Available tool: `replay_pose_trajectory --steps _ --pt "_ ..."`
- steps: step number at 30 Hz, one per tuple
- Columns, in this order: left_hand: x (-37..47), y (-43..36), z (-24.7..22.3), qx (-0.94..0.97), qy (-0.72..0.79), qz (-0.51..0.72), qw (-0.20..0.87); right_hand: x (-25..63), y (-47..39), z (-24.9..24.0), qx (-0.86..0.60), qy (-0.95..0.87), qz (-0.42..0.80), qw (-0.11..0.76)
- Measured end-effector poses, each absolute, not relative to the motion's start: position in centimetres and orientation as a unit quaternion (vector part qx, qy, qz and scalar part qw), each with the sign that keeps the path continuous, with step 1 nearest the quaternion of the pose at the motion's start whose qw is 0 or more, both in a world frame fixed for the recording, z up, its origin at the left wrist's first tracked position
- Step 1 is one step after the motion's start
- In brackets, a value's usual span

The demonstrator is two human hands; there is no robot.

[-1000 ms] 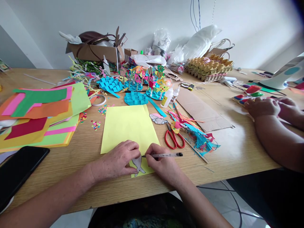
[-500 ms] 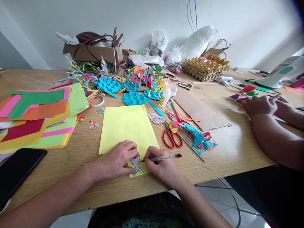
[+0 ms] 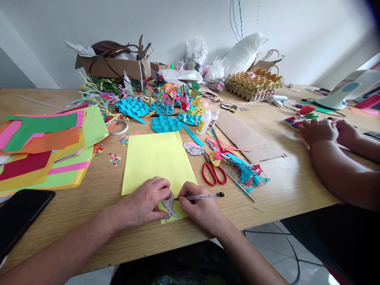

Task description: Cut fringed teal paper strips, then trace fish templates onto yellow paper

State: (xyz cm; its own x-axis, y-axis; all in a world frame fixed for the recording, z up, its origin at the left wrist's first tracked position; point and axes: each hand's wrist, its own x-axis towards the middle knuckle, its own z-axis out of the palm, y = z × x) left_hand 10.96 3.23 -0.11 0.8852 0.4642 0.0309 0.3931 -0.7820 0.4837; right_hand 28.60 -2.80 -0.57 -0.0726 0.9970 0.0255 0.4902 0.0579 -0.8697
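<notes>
- Grey fish cutout (image 3: 169, 206), likely paper, flat on yellow sheet (image 3: 157, 158), near table's (image 3: 249, 215) front edge; upper part hidden under fingers.
- Left hand (image 3: 145, 202) clamped down on fish cutout, thumb by tail, pinning against sheet.
- Right hand (image 3: 198, 206) closed around pen (image 3: 206, 196), tip at or just beside cutout's edge; exact contact unclear.
- Probably light, thin, bendy; might skid on smooth sheet or crease at narrow tail.
- Best held by flat fingertip pressure on wide body.
- Red-handled scissors (image 3: 212, 166) right of sheet.
</notes>
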Motion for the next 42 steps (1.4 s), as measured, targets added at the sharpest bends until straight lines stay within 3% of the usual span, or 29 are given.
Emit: replay_pose_trajectory --steps 42 --pt "10.71 2.81 0.15 0.942 0.233 0.074 0.229 27.77 -1.97 -0.79 -0.617 -0.641 0.280 0.360"
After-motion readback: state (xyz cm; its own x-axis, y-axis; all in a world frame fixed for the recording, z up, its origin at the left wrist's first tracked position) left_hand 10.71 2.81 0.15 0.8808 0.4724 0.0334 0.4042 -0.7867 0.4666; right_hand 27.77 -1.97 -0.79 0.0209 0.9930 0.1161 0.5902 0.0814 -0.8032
